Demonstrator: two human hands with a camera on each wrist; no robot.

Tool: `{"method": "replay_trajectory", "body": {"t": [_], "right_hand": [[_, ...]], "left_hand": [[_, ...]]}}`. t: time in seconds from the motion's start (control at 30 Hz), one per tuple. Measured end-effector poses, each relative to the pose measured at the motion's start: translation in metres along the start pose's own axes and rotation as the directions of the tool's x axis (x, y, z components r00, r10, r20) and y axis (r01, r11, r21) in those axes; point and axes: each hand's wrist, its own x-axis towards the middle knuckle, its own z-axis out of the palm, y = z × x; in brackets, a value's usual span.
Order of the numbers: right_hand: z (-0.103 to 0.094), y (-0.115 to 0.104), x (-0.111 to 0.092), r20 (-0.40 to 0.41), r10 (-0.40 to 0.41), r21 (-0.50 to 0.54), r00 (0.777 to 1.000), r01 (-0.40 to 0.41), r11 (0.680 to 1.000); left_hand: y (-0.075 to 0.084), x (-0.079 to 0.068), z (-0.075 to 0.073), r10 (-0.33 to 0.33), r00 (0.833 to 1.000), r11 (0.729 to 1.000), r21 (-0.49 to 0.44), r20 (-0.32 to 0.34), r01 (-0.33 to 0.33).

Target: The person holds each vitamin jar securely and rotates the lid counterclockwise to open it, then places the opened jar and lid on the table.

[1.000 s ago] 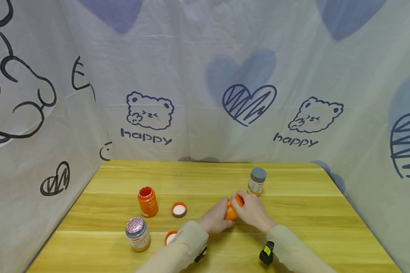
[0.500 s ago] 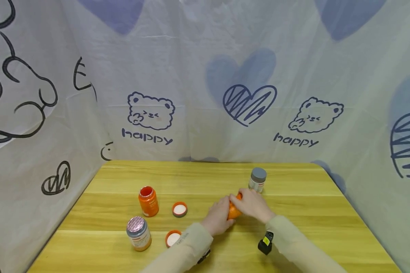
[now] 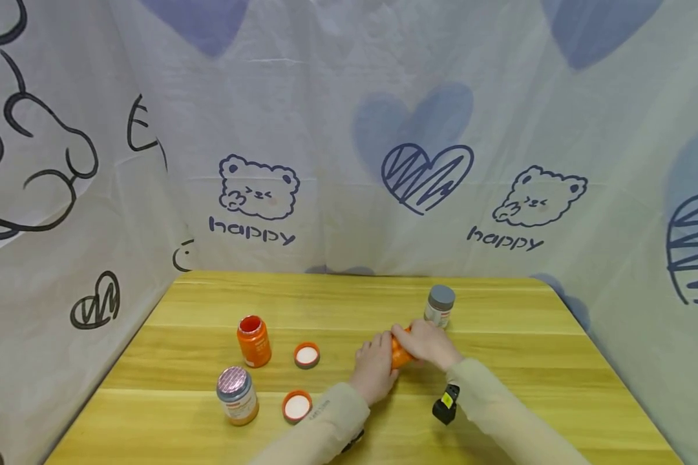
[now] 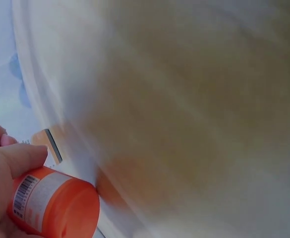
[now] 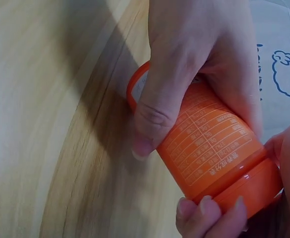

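Both hands hold an orange plastic bottle tilted above the table. My left hand grips its body, the thumb lying across it in the right wrist view. My right hand holds the other end with curled fingers, beyond a groove in the orange wrap. In the left wrist view, the bottle's round orange end and a barcode label show. An upright jar with a grey lid stands just behind my right hand. The top of the held bottle is mostly hidden by my fingers.
Leftward stand an uncapped orange bottle and a jar with a shiny foil seal. Two lids lie liner up: a farther lid and a nearer lid by my left sleeve. A printed cloth surrounds the wooden table.
My left hand has shifted slightly right and up while gripping the bottle. My right hand has turned a little around its end. The nearer lid is less covered by the left sleeve.
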Motion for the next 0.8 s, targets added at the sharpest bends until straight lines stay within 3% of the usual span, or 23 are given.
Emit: {"method": "replay_trajectory", "body": {"t": [0.13,0.8], "right_hand": [[0.002,0.001,0.002,-0.003,0.006,-0.003,1.000,-0.006,1.000],[0.014,0.005,0.004,-0.100,-0.058,0.018,0.993,0.060,0.998]], "left_hand": [[0.001,0.000,0.002,-0.004,1.000,1.000,0.012,-0.013,0.004],[-0.001,0.004,-0.004,-0.056,0.995,0.992,-0.107,0.084,0.065]]}}
